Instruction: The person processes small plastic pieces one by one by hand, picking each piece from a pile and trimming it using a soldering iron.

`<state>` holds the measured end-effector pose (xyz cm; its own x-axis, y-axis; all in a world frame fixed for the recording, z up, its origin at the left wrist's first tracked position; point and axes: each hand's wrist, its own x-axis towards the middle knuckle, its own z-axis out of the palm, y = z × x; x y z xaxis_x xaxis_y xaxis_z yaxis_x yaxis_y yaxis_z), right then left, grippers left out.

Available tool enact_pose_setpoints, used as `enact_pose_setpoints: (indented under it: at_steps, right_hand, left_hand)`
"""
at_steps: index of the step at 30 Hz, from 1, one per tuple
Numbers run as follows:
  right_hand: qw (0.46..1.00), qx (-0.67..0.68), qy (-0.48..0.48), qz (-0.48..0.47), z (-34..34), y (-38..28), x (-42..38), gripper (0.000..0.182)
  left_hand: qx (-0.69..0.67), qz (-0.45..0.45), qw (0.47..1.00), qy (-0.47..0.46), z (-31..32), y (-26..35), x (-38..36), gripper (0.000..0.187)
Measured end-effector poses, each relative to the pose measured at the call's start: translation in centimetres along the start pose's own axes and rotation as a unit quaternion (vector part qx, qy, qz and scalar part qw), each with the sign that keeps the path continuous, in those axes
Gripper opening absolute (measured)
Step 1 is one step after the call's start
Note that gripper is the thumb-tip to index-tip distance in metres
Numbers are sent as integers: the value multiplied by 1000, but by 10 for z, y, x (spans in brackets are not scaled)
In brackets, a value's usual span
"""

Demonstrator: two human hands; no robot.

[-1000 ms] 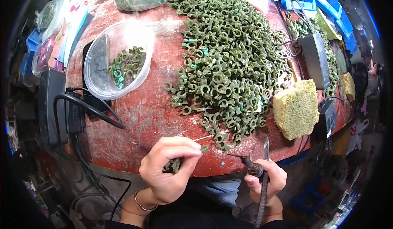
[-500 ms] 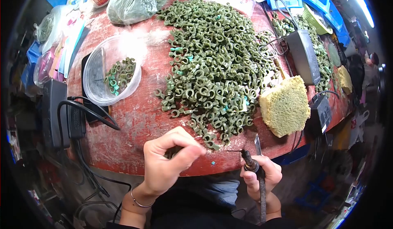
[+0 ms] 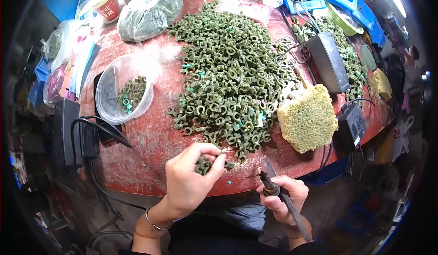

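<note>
Cradling a few green pieces (image 3: 204, 165) at lower centre, your left hand (image 3: 187, 182) is half curled, thumb and forefinger nearly meeting; I cannot tell whether they pinch one. Your right hand (image 3: 288, 195), lower right, closes around a dark tool (image 3: 270, 187) and a long blade (image 3: 294, 214). Beyond, mid-frame, lies the pile (image 3: 228, 72): pieces look light, stiff, perhaps waxy, best held by their solid bases, sparing the thin open rings.

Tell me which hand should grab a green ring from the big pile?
Left, probably. The left hand is nearer the pile, though it holds green pieces. The right hand grips two tools.
</note>
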<state>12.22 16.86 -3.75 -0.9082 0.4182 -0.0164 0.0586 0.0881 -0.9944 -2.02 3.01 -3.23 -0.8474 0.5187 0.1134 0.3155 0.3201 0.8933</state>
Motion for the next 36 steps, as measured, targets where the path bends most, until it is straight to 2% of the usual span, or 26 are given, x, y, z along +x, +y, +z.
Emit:
enact_pose_setpoints:
  at_steps: [3, 4, 7, 11, 13, 14, 16, 19, 20, 21, 23, 24, 33, 36]
  right_hand:
    - [984, 91, -77, 131, -8, -11, 5, 25]
    - [974, 90, -79, 191, -10, -21, 9, 22]
    - [963, 128, -9, 236, -6, -21, 10, 28]
    - [970, 122, 54, 204, 7, -21, 11, 32]
    - [977, 136, 75, 143, 11, -17, 5, 25]
    - [977, 149, 87, 128, 14, -19, 2, 22]
    - [976, 182, 84, 86, 18, -27, 0, 14]
    - [979, 190, 63, 33, 28, -35, -3, 17]
    - [982, 185, 18, 44, 27, -43, -1, 17]
    - [978, 202, 20, 38, 31, -43, -2, 16]
    - [987, 151, 58, -8, 43, -47, 2, 30]
    - [985, 153, 75, -19, 46, -47, 2, 27]
    - [988, 144, 46, -31, 46, -44, 2, 20]
    - [984, 163, 75, -10, 49, -43, 0, 21]
  left_hand:
    - [-128, -130, 983, -5, -11, 10, -1, 10]
    - [-143, -92, 985, -12, -13, -2, -3, 14]
    - [-207, -118, 971, 4, -11, -2, -5, 16]
    - [-263, -169, 949, -46, -20, 10, -5, 17]
    - [-297, -187, 935, -47, -19, 13, -9, 16]
    - [-306, -151, 938, -63, -18, 10, -12, 13]
    - [-336, -135, 929, -79, -17, 10, -16, 12]
    - [-373, -135, 912, -106, -18, 17, -19, 14]
    - [-379, -133, 908, -120, -19, 16, -22, 15]
    - [-386, -130, 904, -133, -20, 16, -24, 17]
    - [-371, -116, 910, -142, -22, 15, -26, 19]
    - [-370, -109, 911, -145, -22, 15, -26, 20]
    - [-371, -77, 911, -163, -24, 11, -27, 21]
    - [-384, -85, 903, -172, -24, 10, -28, 21]
